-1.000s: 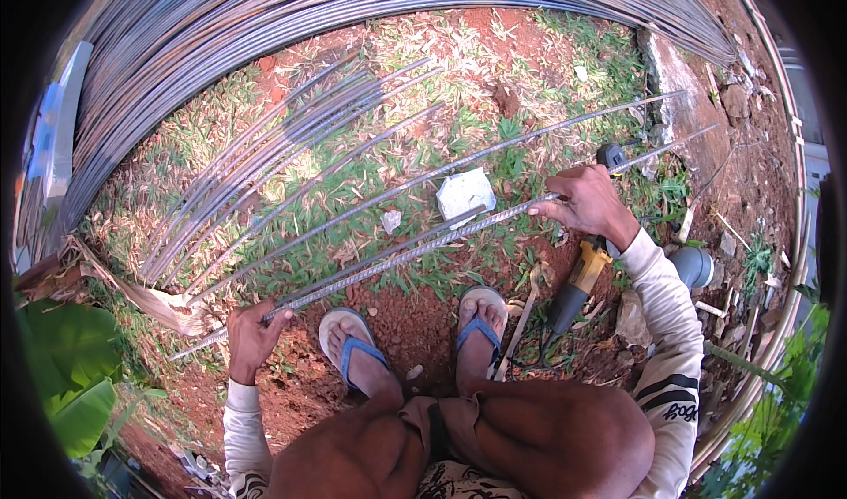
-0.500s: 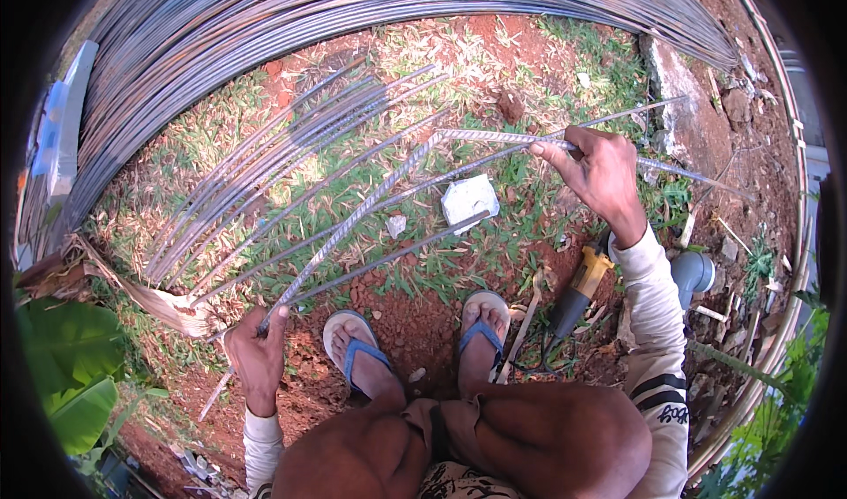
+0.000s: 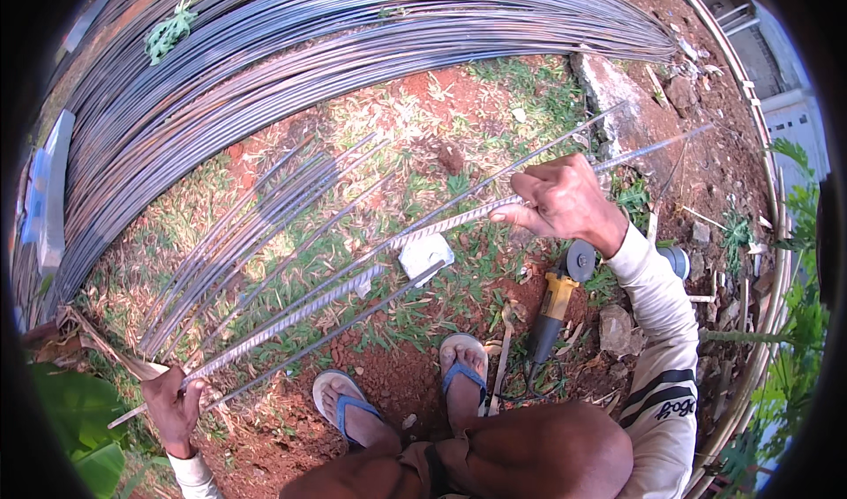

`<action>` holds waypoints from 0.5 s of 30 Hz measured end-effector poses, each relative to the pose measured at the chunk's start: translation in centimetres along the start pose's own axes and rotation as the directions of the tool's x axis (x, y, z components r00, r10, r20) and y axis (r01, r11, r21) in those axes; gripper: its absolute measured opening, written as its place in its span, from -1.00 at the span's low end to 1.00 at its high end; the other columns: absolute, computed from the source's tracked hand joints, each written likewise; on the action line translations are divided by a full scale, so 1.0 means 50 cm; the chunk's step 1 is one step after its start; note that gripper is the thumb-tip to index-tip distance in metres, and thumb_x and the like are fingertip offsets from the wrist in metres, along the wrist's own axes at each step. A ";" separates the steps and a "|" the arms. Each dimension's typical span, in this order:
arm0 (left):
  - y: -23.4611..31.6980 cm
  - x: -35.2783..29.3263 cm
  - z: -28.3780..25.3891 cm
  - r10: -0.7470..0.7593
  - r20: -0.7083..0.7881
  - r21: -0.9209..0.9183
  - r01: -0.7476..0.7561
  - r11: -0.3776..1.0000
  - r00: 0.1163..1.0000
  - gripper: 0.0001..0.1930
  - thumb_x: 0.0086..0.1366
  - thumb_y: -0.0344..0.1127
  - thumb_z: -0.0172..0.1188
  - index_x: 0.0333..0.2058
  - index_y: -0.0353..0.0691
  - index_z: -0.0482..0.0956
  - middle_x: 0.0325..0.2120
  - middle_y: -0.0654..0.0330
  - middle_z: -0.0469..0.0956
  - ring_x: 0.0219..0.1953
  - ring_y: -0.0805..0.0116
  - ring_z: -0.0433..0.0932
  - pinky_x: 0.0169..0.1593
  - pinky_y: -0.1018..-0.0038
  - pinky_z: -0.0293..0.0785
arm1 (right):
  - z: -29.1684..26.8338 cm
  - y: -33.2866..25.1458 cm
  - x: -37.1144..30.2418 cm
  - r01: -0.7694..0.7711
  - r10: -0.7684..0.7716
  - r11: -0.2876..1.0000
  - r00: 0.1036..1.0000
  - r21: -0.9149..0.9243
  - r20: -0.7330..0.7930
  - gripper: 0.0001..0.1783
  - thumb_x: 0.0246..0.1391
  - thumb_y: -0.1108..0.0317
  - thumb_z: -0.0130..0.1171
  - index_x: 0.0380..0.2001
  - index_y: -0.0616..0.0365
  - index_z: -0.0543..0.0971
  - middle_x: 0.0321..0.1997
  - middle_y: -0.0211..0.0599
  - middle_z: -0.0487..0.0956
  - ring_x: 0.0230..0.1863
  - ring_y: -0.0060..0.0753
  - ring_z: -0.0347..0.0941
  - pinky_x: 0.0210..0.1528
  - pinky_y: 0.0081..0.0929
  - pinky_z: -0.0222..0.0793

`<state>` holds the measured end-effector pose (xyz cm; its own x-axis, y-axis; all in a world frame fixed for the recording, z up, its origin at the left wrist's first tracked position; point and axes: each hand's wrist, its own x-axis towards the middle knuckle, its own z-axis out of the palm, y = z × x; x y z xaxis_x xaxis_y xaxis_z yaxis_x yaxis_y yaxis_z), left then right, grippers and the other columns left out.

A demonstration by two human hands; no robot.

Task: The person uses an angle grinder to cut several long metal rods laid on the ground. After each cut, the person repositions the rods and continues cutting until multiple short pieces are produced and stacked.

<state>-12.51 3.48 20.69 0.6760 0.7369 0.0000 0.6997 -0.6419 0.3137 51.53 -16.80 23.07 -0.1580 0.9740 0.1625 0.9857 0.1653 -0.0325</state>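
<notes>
A ribbed steel bar (image 3: 454, 220) with a bend near its middle stretches diagonally between my hands. My right hand (image 3: 572, 201) is closed around its right part, and the bar's end sticks out beyond the knuckles. At the lower left, my left hand (image 3: 172, 411) is closed on the other end, its thumb raised beside the bar. Thinner steel rods (image 3: 520, 162) run close along the held bar; whether they touch it I cannot tell. Under it on the grass lies a white flat piece (image 3: 438, 252), crossed by a short rod (image 3: 353, 324).
A large bundle of long steel bars (image 3: 371, 36) curves across the far side. Several shorter rods (image 3: 256, 225) lie on the grass at left. A yellow and black angle grinder (image 3: 554, 303) rests right of my sandalled feet (image 3: 463, 384). A concrete lump (image 3: 609, 93) stands farther right.
My left hand has moved left and down, my right hand left and slightly down, with the bar. The bar's bend now looks much flatter. The view has shifted, uncovering the grinder's disc.
</notes>
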 end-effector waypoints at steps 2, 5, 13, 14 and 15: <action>-0.063 0.009 0.023 0.130 0.005 -0.154 -0.128 0.980 0.991 -0.33 0.40 0.16 0.36 -0.61 -0.26 0.27 -0.73 0.07 0.20 -0.67 0.01 0.27 -0.46 0.10 0.14 | -0.008 0.032 -0.030 0.100 -0.110 0.991 0.987 0.087 0.118 -0.29 0.29 -0.36 0.31 -0.58 0.06 0.48 -0.68 -0.33 0.42 -0.66 -0.09 0.46 -0.59 -0.10 0.31; -0.130 0.012 0.074 0.107 0.060 -0.015 -0.106 0.994 0.993 -0.58 0.42 0.01 0.39 -0.42 -0.23 0.58 -0.72 -0.02 0.48 -0.66 -0.05 0.48 -0.48 0.08 0.34 | 0.021 0.026 -0.045 0.132 -0.172 0.967 0.969 0.217 0.179 -0.19 0.35 -0.49 0.14 -0.57 0.09 0.56 -0.72 -0.31 0.43 -0.67 -0.02 0.44 -0.59 -0.06 0.31; -0.078 0.144 0.247 0.034 -0.130 0.093 -0.022 0.995 0.991 -0.55 0.42 0.02 0.38 -0.47 -0.27 0.61 -0.63 -0.17 0.49 -0.53 -0.34 0.46 -0.34 -0.07 0.34 | 0.119 -0.064 0.020 0.001 -0.138 0.948 0.902 0.317 0.410 -0.20 0.45 -0.45 0.01 -0.48 0.10 0.63 -0.66 -0.17 0.56 -0.56 0.10 0.54 -0.36 0.07 0.49; -0.062 0.164 0.256 0.076 -0.158 0.072 -0.066 0.995 0.984 -0.57 0.43 0.00 0.37 -0.44 -0.26 0.65 -0.60 -0.19 0.53 -0.50 -0.36 0.49 -0.33 -0.09 0.37 | 0.134 -0.078 0.031 -0.004 -0.139 0.944 0.901 0.329 0.411 -0.21 0.45 -0.44 0.00 -0.45 0.10 0.66 -0.65 -0.15 0.57 -0.54 0.11 0.57 -0.34 0.06 0.51; -0.047 0.186 0.261 0.018 -0.077 0.044 -0.015 0.999 0.997 -0.59 0.44 -0.01 0.36 -0.43 -0.27 0.65 -0.59 -0.19 0.55 -0.48 -0.36 0.51 -0.31 -0.09 0.39 | 0.150 -0.090 0.044 -0.011 -0.144 0.938 0.898 0.347 0.416 -0.21 0.45 -0.44 0.00 -0.42 0.10 0.69 -0.64 -0.13 0.59 -0.52 0.13 0.59 -0.32 0.05 0.53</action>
<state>-4.84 9.08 7.55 0.6687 0.7393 0.0787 0.6992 -0.6613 0.2717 46.31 -14.25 16.20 -0.3078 0.9154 -0.2595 0.9057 0.1983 -0.3748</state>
